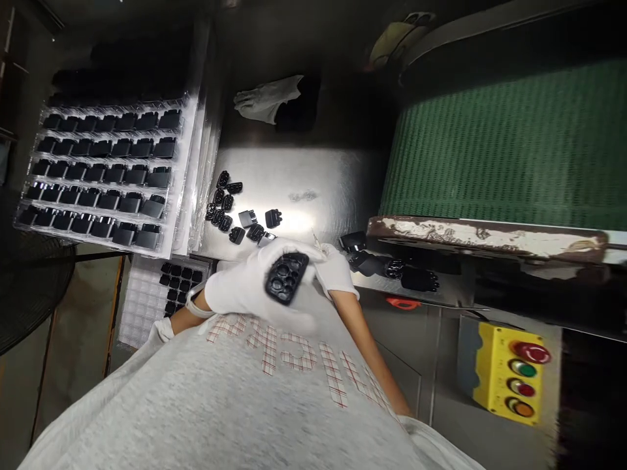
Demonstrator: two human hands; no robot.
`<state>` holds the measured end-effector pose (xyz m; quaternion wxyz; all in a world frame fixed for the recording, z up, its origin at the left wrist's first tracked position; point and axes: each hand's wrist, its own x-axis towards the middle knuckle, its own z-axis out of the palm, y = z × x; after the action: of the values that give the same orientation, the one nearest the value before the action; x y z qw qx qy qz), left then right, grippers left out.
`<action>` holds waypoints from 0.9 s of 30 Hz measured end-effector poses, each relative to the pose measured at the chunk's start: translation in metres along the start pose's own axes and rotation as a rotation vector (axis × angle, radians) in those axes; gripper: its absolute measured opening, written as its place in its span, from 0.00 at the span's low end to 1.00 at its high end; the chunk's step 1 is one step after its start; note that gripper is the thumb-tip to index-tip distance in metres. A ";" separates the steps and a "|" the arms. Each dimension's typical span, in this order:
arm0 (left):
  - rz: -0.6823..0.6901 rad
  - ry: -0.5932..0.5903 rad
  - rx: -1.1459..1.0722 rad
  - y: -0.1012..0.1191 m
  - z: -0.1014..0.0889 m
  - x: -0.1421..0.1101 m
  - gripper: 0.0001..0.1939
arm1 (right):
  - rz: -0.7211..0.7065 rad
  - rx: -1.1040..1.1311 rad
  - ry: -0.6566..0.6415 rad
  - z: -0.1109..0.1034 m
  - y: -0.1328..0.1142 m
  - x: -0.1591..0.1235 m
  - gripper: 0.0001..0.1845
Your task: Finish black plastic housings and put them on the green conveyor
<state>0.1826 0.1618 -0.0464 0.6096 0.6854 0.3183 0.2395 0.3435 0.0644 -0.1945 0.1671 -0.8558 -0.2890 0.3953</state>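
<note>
My left hand [247, 281], in a white glove, grips a black plastic part [287, 277] with its hollow, ribbed side turned up. The fingers of that hand are partly blurred. Close beside it, my gloved right hand [337, 269] is closed around a thin pointed tool [316, 240], its fine tip sticking up past the fingers; the rest is hidden. Just beyond my left hand, several loose black parts [225, 203] lie on the metal table [294, 170]. More black parts [375, 262] are heaped to the right of my right hand.
Stacked clear trays [157, 179] hold rows of black parts at left, with another partly filled tray [142, 300] below. A white glove [269, 99] lies at the back. A green mesh conveyor belt [490, 150] stands at right, above a yellow button box [509, 372]. A fan [34, 294] is far left.
</note>
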 end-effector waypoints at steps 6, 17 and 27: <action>0.062 -0.111 0.922 -0.006 0.006 0.011 0.22 | -0.039 0.874 -0.430 -0.046 -0.060 -0.067 0.38; -0.166 -0.088 0.540 -0.003 0.003 -0.005 0.45 | 0.033 1.011 -0.350 -0.042 -0.081 -0.074 0.30; -0.033 -0.030 0.437 -0.042 0.001 0.013 0.26 | 0.029 0.999 -0.389 -0.030 -0.063 -0.058 0.27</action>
<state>0.1861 0.1729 -0.0888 0.4552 0.7994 0.3646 0.1448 0.3135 0.0751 -0.1093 0.4918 -0.5870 -0.0794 0.6382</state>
